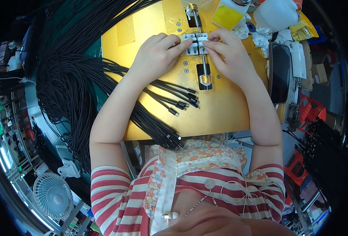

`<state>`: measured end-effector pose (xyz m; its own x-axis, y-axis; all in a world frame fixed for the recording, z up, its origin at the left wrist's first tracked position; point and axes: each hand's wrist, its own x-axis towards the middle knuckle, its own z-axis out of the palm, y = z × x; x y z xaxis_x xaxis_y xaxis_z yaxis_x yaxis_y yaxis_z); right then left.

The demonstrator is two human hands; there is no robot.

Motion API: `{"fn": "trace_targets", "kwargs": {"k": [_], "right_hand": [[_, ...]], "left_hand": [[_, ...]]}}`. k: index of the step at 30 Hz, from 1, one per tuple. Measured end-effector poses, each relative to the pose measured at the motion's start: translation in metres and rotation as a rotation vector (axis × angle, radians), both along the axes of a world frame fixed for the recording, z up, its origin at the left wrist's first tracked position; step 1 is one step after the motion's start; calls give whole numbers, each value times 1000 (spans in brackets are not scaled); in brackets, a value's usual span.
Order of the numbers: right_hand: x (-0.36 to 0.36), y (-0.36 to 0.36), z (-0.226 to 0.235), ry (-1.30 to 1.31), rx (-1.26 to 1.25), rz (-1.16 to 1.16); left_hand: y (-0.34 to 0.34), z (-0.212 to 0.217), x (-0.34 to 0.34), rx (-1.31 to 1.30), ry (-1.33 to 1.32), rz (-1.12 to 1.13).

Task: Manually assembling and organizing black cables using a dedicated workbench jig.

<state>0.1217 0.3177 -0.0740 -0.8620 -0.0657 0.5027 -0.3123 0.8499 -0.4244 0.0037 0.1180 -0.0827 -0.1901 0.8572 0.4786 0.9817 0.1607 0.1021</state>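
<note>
A small silver metal fixture (190, 50) with screws is mounted on the gold-coloured work plate (162, 23). My left hand (156, 54) is at its left side, fingers curled and closed at the tips. From the right, my right hand (229, 55) has its fingertips closed on the fixture's right block. Whatever the fingertips hold is too small or hidden to make out. A short dark piece shows in the fixture between the hands. Metal rods with brass-coloured ends (206, 80) run through slots above and below it. Several black cables with metal-tipped plugs (181, 105) lie below my left forearm.
Bundles of black cable (69, 78) cover the left side and hang down. Right of the plate lie a dark phone (279, 72), crumpled tissues (261, 39), a bottle with yellow contents (226, 16) and a white container (275, 15). A white fan (54, 196) stands lower left; red stools (311, 112) are at right.
</note>
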Motion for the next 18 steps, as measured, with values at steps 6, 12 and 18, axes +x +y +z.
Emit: {"fn": "trace_targets", "kwargs": {"k": [6,12,18], "right_hand": [[-5,3,-6,55,-27,-5],[-6,10,-8,79,-29,-60],[-5,10,-7,75,-55,-13]], "left_hand": [[-12,7,7,70,-369,123],[-105,44,63,-525,-411,-54],[-186,36,119,-597,-42,118]]}}
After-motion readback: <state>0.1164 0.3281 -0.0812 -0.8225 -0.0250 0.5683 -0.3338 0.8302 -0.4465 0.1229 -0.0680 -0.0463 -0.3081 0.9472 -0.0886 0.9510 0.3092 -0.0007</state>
